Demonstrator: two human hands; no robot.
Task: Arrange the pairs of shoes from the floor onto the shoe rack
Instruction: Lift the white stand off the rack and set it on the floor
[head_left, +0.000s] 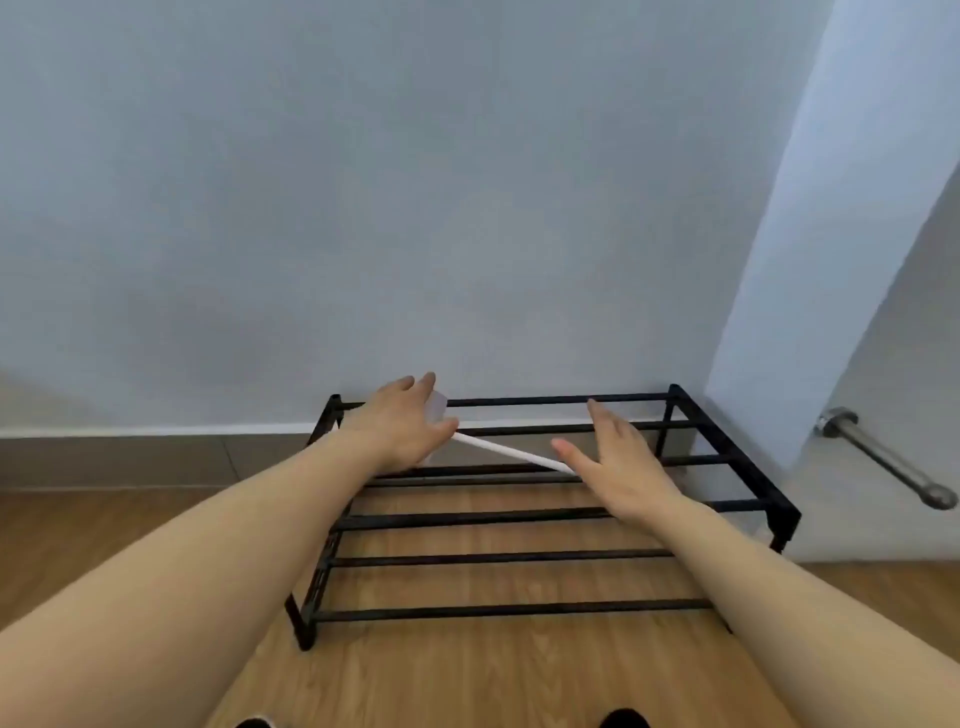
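The black metal shoe rack (519, 558) stands on the wood floor against the pale wall, and no shoes are on its bars. My left hand (402, 423) is over the rack's back left corner, closed on a thin white sheet (511, 453) seen edge-on. The sheet runs as a white strip to my right hand (615, 462). That hand is spread flat over the rack's middle, fingers apart, with the strip's end at the base of its thumb. Two dark shoe tips (623, 719) (254, 722) show at the bottom edge.
A white door (883, 322) with a metal handle (888, 460) stands right next to the rack's right end. A grey skirting strip (130, 460) runs along the wall's foot. Wood floor (467, 680) lies in front of the rack.
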